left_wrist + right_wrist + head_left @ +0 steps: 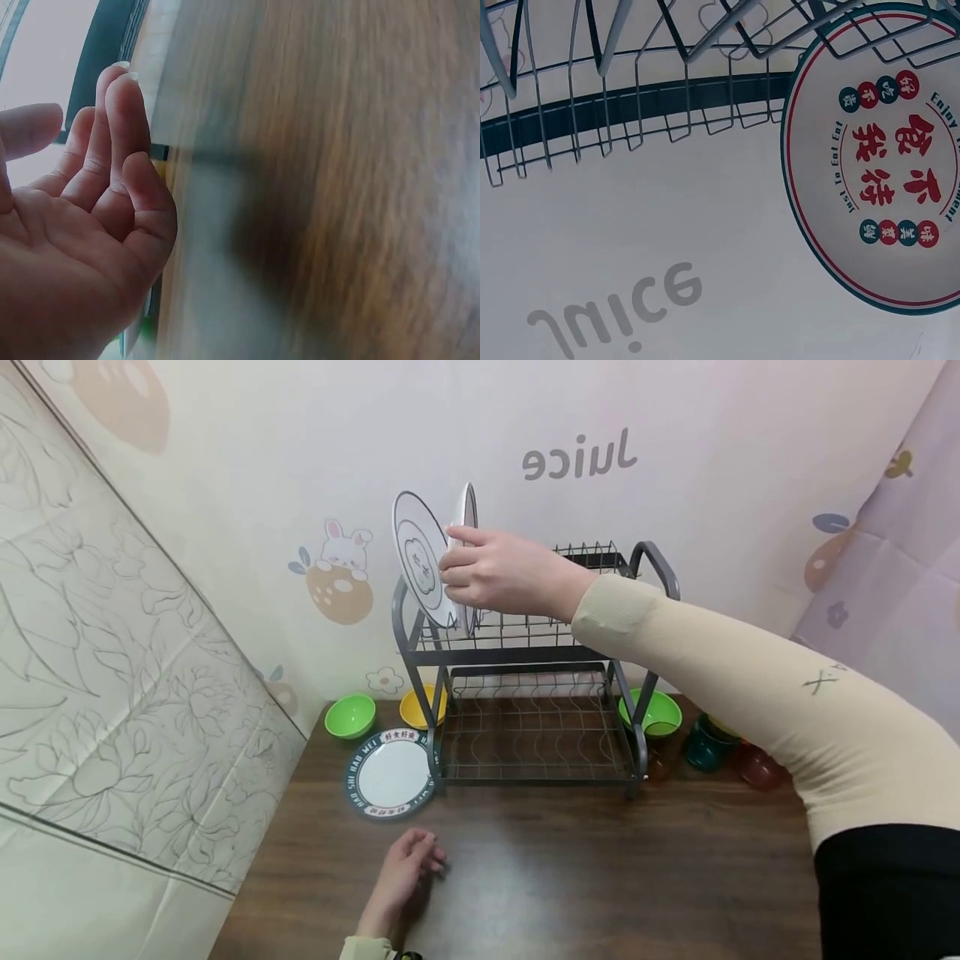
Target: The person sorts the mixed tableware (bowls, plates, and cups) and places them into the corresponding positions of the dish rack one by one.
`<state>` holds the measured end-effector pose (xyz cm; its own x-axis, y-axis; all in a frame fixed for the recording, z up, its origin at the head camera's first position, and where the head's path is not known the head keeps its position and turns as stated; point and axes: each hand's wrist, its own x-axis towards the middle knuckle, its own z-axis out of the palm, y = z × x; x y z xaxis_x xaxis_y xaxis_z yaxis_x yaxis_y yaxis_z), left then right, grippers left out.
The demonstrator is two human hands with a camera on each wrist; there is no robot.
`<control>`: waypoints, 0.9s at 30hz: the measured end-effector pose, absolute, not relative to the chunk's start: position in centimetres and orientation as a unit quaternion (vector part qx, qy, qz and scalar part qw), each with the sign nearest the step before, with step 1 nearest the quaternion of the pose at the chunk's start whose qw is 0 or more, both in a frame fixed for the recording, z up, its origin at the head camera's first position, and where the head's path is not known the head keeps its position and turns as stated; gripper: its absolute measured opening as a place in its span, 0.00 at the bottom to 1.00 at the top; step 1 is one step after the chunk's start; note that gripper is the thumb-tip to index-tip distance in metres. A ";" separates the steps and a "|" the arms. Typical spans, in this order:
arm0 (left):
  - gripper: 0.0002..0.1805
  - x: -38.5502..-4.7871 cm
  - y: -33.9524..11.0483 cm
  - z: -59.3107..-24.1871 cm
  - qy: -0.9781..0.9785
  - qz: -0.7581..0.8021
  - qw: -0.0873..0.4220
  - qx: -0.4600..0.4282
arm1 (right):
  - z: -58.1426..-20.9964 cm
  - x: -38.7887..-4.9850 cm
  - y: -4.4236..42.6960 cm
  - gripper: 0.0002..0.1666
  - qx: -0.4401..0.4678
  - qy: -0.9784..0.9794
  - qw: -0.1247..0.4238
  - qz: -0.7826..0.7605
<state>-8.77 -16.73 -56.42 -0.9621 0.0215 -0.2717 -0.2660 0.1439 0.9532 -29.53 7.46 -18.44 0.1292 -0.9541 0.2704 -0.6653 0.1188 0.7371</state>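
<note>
My right hand (495, 568) grips a white plate (470, 506) that stands nearly edge-on in the upper tier of a black two-tier dish rack (517, 656). Just left of it leans another white plate (420, 556) with a face drawing, in the same tier. In the right wrist view a plate (889, 262) with red characters and a green rim stands against the rack wires (690, 94); the hand is out of that view. Low over the table my left hand (401, 872) hangs with loosely curled fingers, holding nothing; its palm (82, 247) shows in the left wrist view.
A blue-rimmed plate (393, 774) lies left of the rack, with a green bowl (350, 717) and a yellow bowl (416, 707) behind. Right of the rack are another green bowl (660, 710), a teal cup (705, 747) and a red one (759, 768). The lower tier holds nothing.
</note>
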 end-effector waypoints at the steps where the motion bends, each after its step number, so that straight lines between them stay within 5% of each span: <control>1: 0.18 -8.6 -16.8 -56.6 0.746 0.651 0.112 -0.084 | -18.6 -29.6 7.4 0.11 0.640 -0.631 0.399 -0.181; 10: 0.18 -7.7 -16.2 -57.5 0.730 0.663 0.141 -0.087 | -19.6 -29.3 6.8 0.08 0.654 -0.632 0.386 -0.153; 27: 0.19 -8.5 -15.9 -57.4 0.725 0.674 0.127 -0.067 | -18.2 -29.3 5.3 0.19 0.627 -0.689 0.339 -0.131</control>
